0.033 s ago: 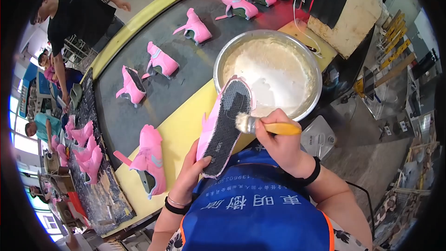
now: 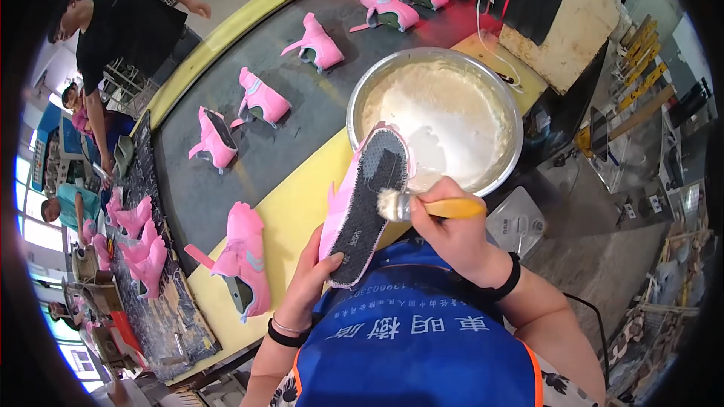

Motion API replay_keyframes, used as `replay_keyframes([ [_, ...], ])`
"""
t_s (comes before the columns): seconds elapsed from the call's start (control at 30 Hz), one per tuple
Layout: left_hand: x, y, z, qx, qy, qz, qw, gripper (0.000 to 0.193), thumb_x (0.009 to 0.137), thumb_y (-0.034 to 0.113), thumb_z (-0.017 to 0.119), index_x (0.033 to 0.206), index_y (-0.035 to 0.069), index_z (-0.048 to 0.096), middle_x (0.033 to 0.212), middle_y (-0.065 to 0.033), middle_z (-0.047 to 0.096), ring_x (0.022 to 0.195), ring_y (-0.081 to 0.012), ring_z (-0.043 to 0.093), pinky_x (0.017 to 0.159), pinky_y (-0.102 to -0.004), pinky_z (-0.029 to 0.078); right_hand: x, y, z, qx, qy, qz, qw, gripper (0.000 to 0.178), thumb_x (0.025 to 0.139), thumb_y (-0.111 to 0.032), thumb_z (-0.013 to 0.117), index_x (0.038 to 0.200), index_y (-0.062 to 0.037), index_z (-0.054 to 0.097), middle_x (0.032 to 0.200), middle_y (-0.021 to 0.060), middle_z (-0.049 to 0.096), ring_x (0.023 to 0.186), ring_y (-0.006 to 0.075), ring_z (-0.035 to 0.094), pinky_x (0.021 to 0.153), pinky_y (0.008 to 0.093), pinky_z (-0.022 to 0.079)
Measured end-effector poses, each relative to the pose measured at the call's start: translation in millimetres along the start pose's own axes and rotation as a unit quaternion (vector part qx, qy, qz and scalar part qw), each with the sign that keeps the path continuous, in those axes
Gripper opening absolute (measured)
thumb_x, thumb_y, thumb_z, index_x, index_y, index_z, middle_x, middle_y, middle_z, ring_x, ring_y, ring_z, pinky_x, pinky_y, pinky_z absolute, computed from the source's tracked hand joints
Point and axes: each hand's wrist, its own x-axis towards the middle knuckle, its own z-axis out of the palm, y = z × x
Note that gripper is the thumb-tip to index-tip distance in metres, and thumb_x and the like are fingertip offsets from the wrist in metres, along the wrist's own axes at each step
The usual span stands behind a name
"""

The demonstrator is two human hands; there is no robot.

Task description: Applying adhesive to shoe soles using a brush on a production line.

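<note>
your left grip (image 2: 306, 277) is clamped on the lower end of the pink shoe (image 2: 368, 207), thumb over the dark sole; your right grip (image 2: 461, 240) is closed round the brush (image 2: 461, 209). the shoe sits at seven o'clock from the metal bowl (image 2: 352, 109). it looks light, soft-sided, probably stiffer along the stitched sole; hold its six o'clock edge, clear of the bristles.
</note>
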Motion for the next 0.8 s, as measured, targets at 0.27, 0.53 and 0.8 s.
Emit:
replay_keyframes([
  [0.27,8.2,-6.7,-15.9,0.022,-0.014,0.006,1.000,0.075,0.081,0.019,0.063,0.147,-0.003,0.038,0.139,-0.0137,0.053,0.131,-0.0214,0.049,0.111,-0.0335,0.035,87.8,58.5,-1.2,-0.098,-0.048,0.017,0.994,0.022,0.087,-0.018,0.069,0.083,-0.0019,0.056,0.065,0.0161,0.060,0.061,0.0341,0.063,0.058,0.0392,0.047],
  [0.53,9.8,-12.2,-20.1,-0.005,-0.001,-0.003,1.000,0.080,0.079,0.025,0.064,0.148,-0.006,0.037,0.138,-0.0150,0.055,0.127,-0.0215,0.055,0.108,-0.0319,0.040,80.0,50.9,-3.7,-0.099,-0.067,-0.017,0.993,0.025,0.088,-0.021,0.070,0.082,-0.0031,0.053,0.065,0.0168,0.059,0.063,0.0377,0.061,0.058,0.0417,0.046],
  [0.8,12.7,-11.3,-25.6,-0.015,-0.035,0.012,0.999,0.076,0.079,0.019,0.064,0.147,-0.003,0.038,0.139,-0.0146,0.054,0.130,-0.0228,0.051,0.112,-0.0352,0.035,20.8,14.2,-20.8,-0.081,-0.089,0.035,0.992,0.021,0.089,-0.013,0.067,0.081,-0.0027,0.051,0.063,0.0156,0.057,0.057,0.0355,0.058,0.055,0.0379,0.045],
])
